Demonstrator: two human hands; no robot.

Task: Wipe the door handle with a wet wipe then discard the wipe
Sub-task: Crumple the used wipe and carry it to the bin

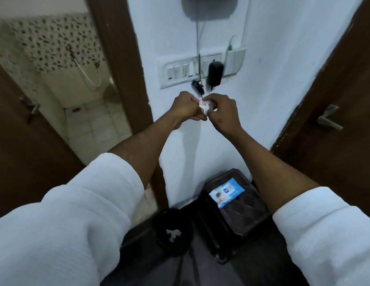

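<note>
A: We hold the wet wipe (205, 105) bunched between left hand (187, 108) and right hand (222, 110), both pinched on it, far centre.

B: Risk: it slips while we unfold it; door handle (328, 120) sits well right.

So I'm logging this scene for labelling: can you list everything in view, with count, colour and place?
wet wipe: one, white, bunched between both hands
wipes pack: one, blue, lying on the stool
stool: one, dark brown, on the floor by the wall
bin: one, black, left of the stool, a white scrap inside
door handles: two, metal, one on the right door, one on the left door
switch panel: one, white, on the wall
black plug: one, in the panel
left hand: closed on the wipe
right hand: closed on the wipe
sleeves: two, white
</note>
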